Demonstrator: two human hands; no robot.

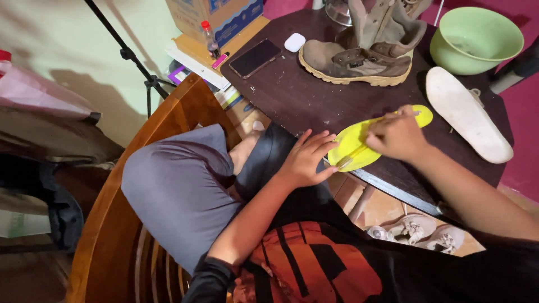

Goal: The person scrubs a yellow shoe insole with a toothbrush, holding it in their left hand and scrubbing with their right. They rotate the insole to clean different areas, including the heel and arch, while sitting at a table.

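Yellow flat shoe insole (pixel 359 147) lies at the near edge of the dark round wooden table (pixel 303 95), the right hand (pixel 396 136) closed around a thin stick-like tool (pixel 351 157) pressed on it, while the left hand (pixel 306 160) rests open, fingers spread, at its heel end. It looks light, thin and floppy, best pinned flat or pinched at an edge. Beyond stand a brown leather boot (pixel 365 59), a white insole (pixel 467 115) and a light green plastic bowl (pixel 477 39) that appears almost empty.

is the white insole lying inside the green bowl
No, the white insole lies flat on the dark table beside the green bowl, not inside it.
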